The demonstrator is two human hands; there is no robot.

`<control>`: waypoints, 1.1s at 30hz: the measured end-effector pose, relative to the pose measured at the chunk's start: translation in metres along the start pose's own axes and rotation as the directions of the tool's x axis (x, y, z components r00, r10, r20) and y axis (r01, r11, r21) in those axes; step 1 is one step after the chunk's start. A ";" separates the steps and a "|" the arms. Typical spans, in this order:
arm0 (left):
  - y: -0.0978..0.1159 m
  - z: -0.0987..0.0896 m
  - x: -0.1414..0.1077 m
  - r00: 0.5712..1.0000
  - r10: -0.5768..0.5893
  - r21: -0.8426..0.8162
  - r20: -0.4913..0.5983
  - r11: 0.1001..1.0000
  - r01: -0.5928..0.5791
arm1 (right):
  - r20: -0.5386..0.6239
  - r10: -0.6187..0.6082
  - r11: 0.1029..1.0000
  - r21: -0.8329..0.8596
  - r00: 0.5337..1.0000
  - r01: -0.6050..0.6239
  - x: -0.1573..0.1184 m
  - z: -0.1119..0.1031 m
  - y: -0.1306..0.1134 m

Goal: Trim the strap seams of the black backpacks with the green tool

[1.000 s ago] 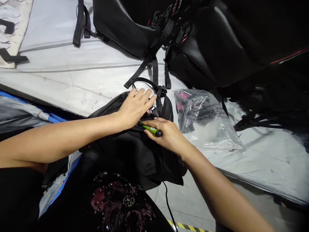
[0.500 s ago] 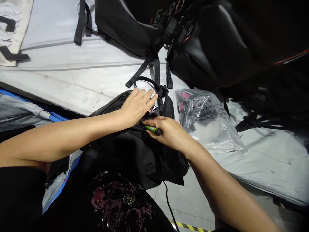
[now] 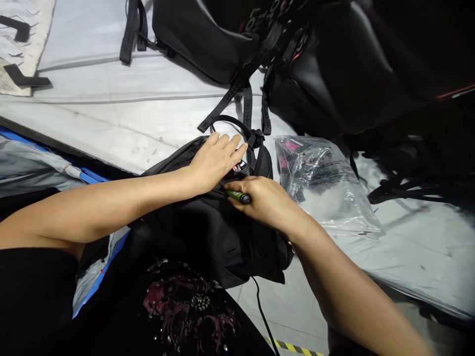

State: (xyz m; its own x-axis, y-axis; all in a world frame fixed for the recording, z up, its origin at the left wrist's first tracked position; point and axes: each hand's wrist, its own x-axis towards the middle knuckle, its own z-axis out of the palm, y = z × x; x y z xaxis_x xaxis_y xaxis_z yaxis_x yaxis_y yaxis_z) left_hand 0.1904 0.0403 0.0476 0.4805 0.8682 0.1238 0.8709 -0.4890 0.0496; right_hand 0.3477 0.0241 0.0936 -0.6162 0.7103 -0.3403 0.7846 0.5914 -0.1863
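Observation:
A black backpack (image 3: pixel 222 232) lies at the table's near edge, against my body. My left hand (image 3: pixel 217 160) rests palm down on its upper part, fingers slightly apart and stretched toward the strap. Just to the right and nearer, my right hand (image 3: pixel 260 200) is closed round a green pen with a black end (image 3: pixel 239 197). The pen's other end is hidden behind my fingers, at the bag's surface. Between my hands a small shiny patch with pink (image 3: pixel 239 166) shows on the bag. A thin black loop (image 3: pixel 228 118) rises beyond my left fingertips.
More black bags (image 3: pixel 204 39) with hanging straps lie along the far side of the white table (image 3: pixel 111 118). A clear plastic bag (image 3: pixel 326 188) with dark and pink contents is right of the backpack. Blue-edged grey material (image 3: pixel 33 163) sits at left.
The whole view has shifted slightly, so most things appear a little further right. Both hands keep nearly the same place on the backpack, and the pen is still held, tilted slightly differently.

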 end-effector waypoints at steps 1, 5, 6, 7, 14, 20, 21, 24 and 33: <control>0.000 0.000 0.000 1.000 0.002 0.009 0.003 1.000 -0.002 | 0.009 -0.002 1.000 0.003 1.000 0.002 0.000 -0.002 -0.002; 0.000 0.001 -0.001 1.000 0.002 0.032 -0.010 0.999 -0.002 | 0.025 0.010 1.000 -0.016 1.000 -0.010 -0.001 -0.004 -0.006; 0.000 0.001 -0.001 1.000 0.000 0.028 -0.013 1.000 0.001 | 0.019 0.012 1.000 -0.020 1.000 -0.012 -0.001 -0.004 -0.006; 0.000 0.001 -0.001 1.000 -0.003 0.021 -0.014 1.000 0.003 | 0.007 0.009 1.000 -0.017 1.000 -0.009 -0.001 -0.003 -0.006; 0.002 0.001 0.000 1.000 0.011 0.062 0.007 0.998 -0.011 | -0.055 0.028 0.999 0.017 0.998 -0.027 0.000 0.006 -0.006; -0.021 -0.021 0.000 0.976 0.087 0.008 0.198 0.996 -0.091 | -0.142 0.058 0.996 0.076 0.988 -0.048 -0.008 0.016 -0.001; -0.028 -0.027 -0.002 0.962 0.087 -0.005 0.258 0.996 -0.089 | -0.173 0.044 0.995 0.099 0.984 -0.027 -0.010 0.018 -0.001; -0.045 -0.039 -0.010 0.918 -0.004 -0.023 0.397 1.000 0.015 | -0.280 -0.004 0.970 0.234 0.960 0.072 -0.010 0.028 -0.008; -0.035 -0.028 -0.023 0.920 -0.187 0.074 0.344 0.982 0.172 | -0.397 0.083 0.837 0.525 0.914 0.153 0.004 0.055 -0.042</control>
State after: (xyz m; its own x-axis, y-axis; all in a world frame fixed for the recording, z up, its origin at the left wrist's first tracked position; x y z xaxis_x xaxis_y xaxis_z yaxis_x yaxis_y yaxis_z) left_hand 0.1459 0.0353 0.0704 0.3147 0.9194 -0.2361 0.9458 -0.3247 -0.0036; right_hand 0.3158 -0.0185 0.0492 -0.5257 0.8497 0.0398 0.5988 0.4030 -0.6921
